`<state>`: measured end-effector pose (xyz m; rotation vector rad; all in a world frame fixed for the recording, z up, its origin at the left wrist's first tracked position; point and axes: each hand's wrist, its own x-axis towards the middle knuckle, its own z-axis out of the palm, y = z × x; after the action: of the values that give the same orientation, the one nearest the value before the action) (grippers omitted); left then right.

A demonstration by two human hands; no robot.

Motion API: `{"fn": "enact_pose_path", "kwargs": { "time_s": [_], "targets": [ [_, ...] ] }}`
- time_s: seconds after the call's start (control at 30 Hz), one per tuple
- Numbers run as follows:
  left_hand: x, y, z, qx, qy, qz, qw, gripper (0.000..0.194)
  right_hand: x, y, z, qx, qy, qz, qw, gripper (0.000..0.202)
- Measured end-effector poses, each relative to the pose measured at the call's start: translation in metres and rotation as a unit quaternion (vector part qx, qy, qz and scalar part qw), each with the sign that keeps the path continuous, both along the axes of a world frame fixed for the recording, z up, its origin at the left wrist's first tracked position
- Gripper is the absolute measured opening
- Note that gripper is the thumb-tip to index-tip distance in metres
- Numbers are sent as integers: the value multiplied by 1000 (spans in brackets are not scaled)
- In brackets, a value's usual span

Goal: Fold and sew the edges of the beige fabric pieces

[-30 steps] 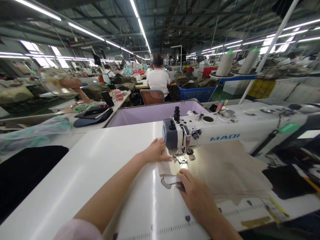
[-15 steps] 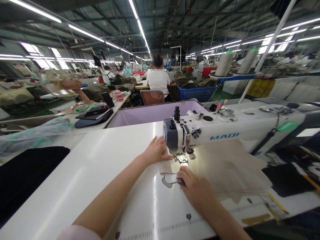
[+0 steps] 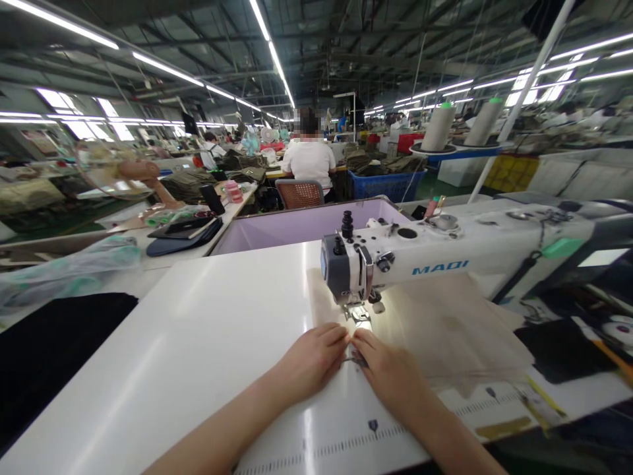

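A piece of beige fabric (image 3: 445,330) lies under the arm of the white sewing machine (image 3: 435,241) and spreads to its right. Just in front of the presser foot (image 3: 360,315), my left hand (image 3: 314,359) and my right hand (image 3: 383,363) meet with their fingertips nearly touching. Both hands have their fingers pressed together at the near edge of the fabric, pinching it. My fingers hide most of that edge and part of the machine bed below it.
Dark cloth lies on the left (image 3: 64,363), and a black cloth piece (image 3: 566,349) at the right. Beyond the white table (image 3: 208,330) is a lilac-lined bin (image 3: 297,227). Thread cones (image 3: 438,128) stand behind the machine; a person (image 3: 309,161) sits farther off.
My left hand has come back from beside the machine head to the near side of the presser foot, beside my right hand. The right hand has stayed nearly in place.
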<state>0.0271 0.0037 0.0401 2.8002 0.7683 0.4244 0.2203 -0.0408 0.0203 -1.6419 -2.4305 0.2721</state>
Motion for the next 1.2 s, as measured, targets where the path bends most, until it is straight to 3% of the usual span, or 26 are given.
{"fn": "enact_pose_path", "kwargs": {
  "time_s": [0.37, 0.67, 0.8, 0.97, 1.2],
  "targets": [
    [-3, 35, 5, -8, 0, -9, 1000, 24, 0, 7, 8, -3, 34, -16, 999, 31],
    [-10, 28, -19, 13, -39, 70, 997, 35, 1, 1, 1, 13, 62, -19, 998, 38],
    [-10, 28, -17, 7, -49, 69, 996, 35, 2, 1, 0, 10, 59, -18, 998, 41],
    [-9, 27, -15, -14, -84, 123, 989, 38, 4, 1, -4, 14, 65, -12, 998, 46],
    [-10, 30, -12, 39, -15, 80, 996, 34, 3, 2, -9, 25, 77, -16, 997, 45]
  ]
}}
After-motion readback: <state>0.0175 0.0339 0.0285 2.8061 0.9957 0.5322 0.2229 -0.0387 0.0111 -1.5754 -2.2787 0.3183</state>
